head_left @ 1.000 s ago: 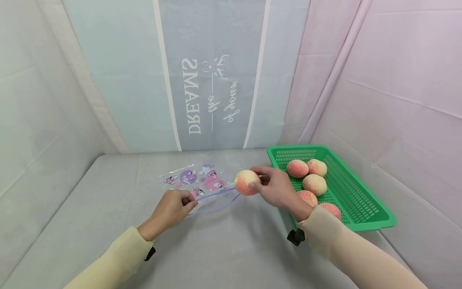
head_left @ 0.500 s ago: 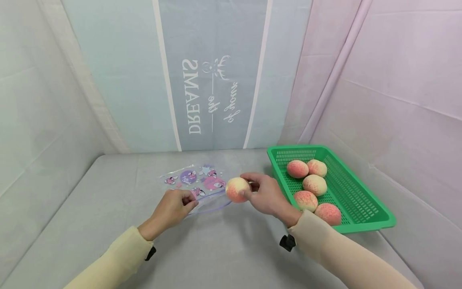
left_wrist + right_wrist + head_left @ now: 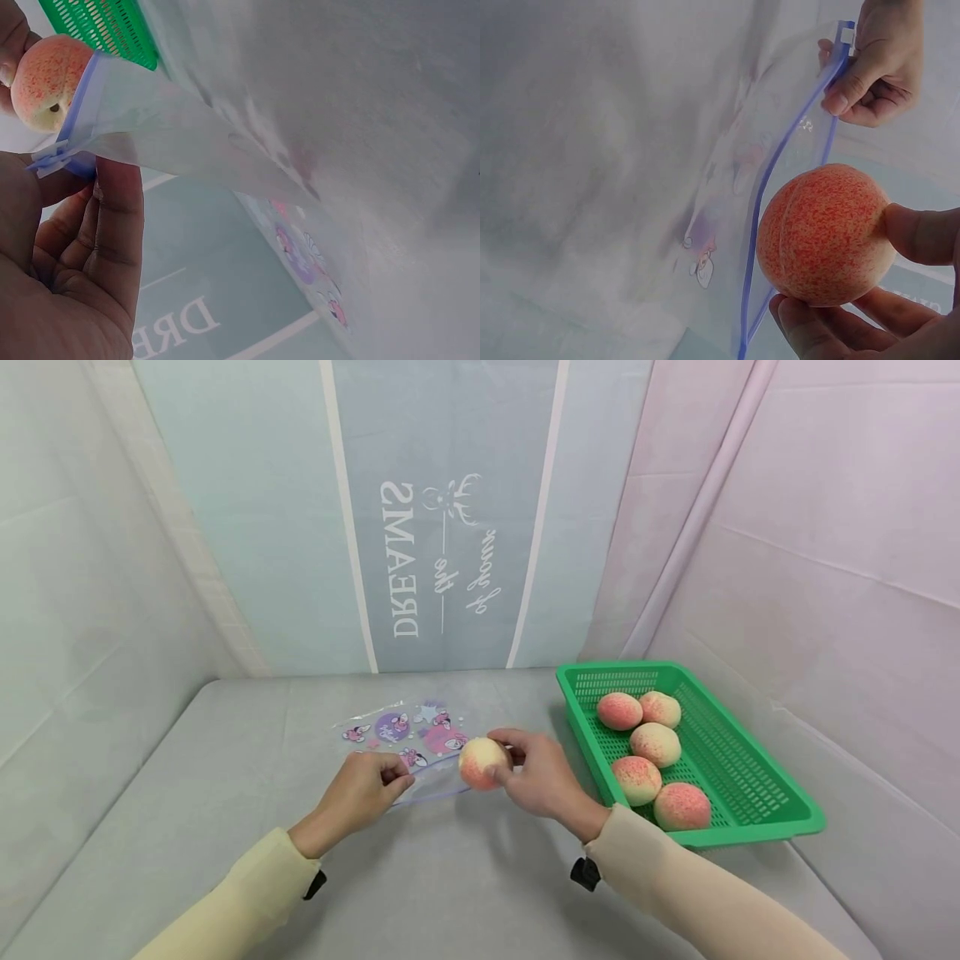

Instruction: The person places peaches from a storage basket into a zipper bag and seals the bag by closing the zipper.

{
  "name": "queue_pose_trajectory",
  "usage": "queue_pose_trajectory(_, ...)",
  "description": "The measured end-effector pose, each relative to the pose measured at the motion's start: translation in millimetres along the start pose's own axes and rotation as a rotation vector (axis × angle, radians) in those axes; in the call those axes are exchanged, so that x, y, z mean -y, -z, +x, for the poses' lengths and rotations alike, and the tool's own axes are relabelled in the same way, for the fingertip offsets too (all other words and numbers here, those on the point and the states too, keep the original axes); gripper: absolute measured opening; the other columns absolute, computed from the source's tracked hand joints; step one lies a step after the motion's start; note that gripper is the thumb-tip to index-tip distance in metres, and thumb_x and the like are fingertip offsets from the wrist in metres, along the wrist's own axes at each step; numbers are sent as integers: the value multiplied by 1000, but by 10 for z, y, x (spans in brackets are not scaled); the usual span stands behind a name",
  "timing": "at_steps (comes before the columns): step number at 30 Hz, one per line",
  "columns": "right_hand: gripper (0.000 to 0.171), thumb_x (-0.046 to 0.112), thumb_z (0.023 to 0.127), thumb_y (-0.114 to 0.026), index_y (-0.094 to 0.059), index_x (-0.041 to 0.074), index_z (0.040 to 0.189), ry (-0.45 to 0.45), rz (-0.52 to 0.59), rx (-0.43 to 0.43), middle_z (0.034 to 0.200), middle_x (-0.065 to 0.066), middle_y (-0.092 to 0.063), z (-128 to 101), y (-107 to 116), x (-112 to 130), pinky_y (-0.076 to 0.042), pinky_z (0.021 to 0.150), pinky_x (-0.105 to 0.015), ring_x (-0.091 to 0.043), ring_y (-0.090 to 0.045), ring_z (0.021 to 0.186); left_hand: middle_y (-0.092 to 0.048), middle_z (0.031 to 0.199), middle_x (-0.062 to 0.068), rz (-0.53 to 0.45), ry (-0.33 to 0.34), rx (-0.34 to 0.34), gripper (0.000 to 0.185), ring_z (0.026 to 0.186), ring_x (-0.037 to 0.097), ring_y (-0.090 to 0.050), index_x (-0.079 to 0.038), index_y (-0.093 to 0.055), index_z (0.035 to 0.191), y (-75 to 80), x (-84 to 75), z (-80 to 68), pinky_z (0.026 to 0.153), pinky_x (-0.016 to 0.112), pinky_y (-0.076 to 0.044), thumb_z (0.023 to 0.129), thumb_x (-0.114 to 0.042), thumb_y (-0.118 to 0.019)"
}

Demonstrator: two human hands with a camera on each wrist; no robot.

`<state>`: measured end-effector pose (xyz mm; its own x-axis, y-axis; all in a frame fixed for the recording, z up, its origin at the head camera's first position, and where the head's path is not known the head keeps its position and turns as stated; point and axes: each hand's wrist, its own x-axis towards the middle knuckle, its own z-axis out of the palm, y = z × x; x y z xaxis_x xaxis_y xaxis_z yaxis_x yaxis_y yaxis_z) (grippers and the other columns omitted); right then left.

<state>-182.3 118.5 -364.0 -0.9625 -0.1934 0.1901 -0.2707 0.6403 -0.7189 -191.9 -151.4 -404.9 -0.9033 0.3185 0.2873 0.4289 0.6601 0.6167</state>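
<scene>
Right now I'm holding the peach [image 3: 481, 762] in my right hand [image 3: 538, 774], thumb and fingertips curled around its far side, just at the mouth of the zip bag [image 3: 411, 739]. My left hand [image 3: 363, 791] is pinching the near corner of the bag's purple zipper strip [image 3: 780, 187], lifting one lip so the mouth is gaping slightly.

Peach is looking light and probably soft or foam-like, matte skin, not slippery; I'm judging a gentle fingertip grip around its widest part is enough, squeezing hard could dent it. It's near round, so no real long axis; in the left wrist view its stem dimple [image 3: 53, 108] is facing toward my left hand, away from my right palm.

Bag is thin clear plastic with cartoon prints, floppy, likely slick; best hold is the stiffer zipper edge, where I'm pinching now. It's lying flat on the grey table [image 3: 225, 760], long axis running away from me, opening pointing toward me and my right.

Green basket [image 3: 750, 793] is sitting to the right, holding five more peaches [image 3: 654, 743], well apart from the bag.
</scene>
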Motion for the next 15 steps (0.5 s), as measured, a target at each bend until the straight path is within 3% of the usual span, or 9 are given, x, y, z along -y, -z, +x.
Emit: queue_pose_trajectory(15,41,8,87,-81,-70,7,127,53,-33,-6,115,-6,-73,-38,-222,-22,-57,83,-40,-18,-67,96,-57,63,-9,-33,8,-11,17,55,9,-49,-13,-72,75,8,-20,5,49,24,-44,90,-7,-79)
